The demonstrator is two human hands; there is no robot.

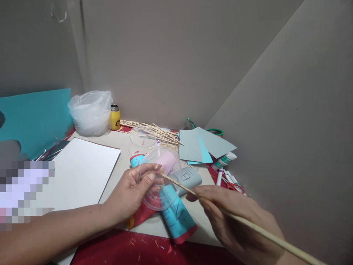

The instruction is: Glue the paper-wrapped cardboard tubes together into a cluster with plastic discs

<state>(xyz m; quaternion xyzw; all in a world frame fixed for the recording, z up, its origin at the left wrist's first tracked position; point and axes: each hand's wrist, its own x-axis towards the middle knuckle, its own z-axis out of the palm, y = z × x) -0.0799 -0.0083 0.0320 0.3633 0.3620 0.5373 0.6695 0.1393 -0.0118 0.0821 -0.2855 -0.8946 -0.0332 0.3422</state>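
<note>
My left hand [131, 189] is closed on a round, clear plastic lid [151, 202], which is tilted up over the table. Between the thumb and fingers of my right hand [239, 221] lies a long, thin wooden stick [179, 183]. Its far tip meets the fingertips of my left hand at the lid; whether it pierces the plastic cannot be made out. Beneath and around the lid are a blue paper roll [178, 217] with a red end and drawn lines, a grey roll [190, 177], a pink roll [168, 159] and another blue roll [136, 160], partly hidden.
A bundle of wooden sticks [154, 131] lies at the back, near another clear lid [142, 138]. Grey paper sheets [190, 145], a glue bottle [224, 161], markers and red scissors [237, 187] are on the right. White board [91, 162], plastic bag [92, 114] and yellow bottle [115, 118] stand left.
</note>
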